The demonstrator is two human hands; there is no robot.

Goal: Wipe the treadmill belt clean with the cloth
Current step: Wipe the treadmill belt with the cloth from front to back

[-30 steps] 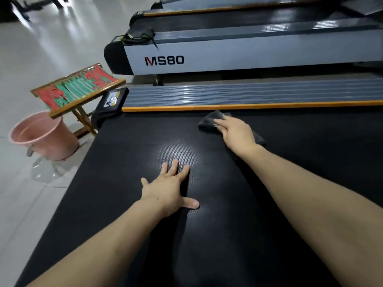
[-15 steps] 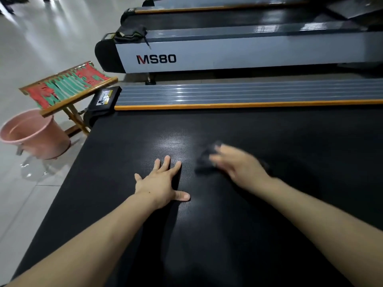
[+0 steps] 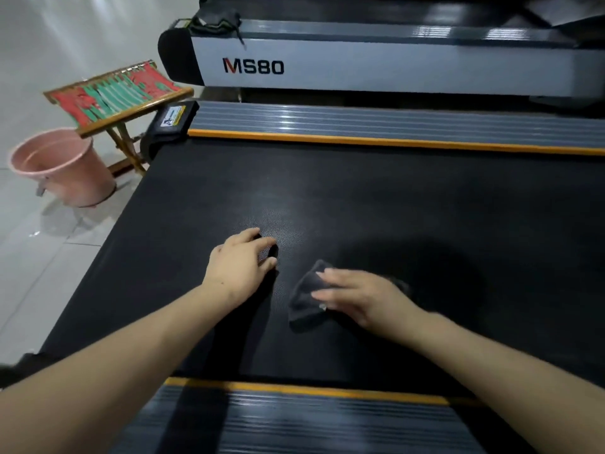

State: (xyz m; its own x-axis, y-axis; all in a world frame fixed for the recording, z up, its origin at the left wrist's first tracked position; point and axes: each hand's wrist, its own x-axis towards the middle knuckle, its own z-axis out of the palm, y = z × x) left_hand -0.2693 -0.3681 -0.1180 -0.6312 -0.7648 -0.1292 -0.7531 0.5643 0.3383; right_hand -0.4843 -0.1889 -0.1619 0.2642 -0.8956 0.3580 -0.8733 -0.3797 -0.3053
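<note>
The black treadmill belt [image 3: 409, 204] fills the middle of the view. A dark grey cloth [image 3: 306, 294] lies crumpled on it toward the near side. My right hand [image 3: 358, 298] presses on the cloth with straight fingers laid flat over it; part of the cloth is hidden under the palm. My left hand [image 3: 240, 262] rests on the bare belt just left of the cloth, fingers bent so the tips touch the surface, holding nothing.
Ribbed grey side rails with orange strips run along the far side [image 3: 360, 126] and the near side [image 3: 294, 417] of the belt. A second treadmill marked MS80 [image 3: 376, 67] stands behind. A pink bucket [image 3: 62, 165] and a folding stool [image 3: 114, 96] stand on the tiled floor at left.
My right hand has dragged the cloth from the far orange strip across the belt toward me. My left hand has gone from flat to bent fingers. The near rail has come into view.
</note>
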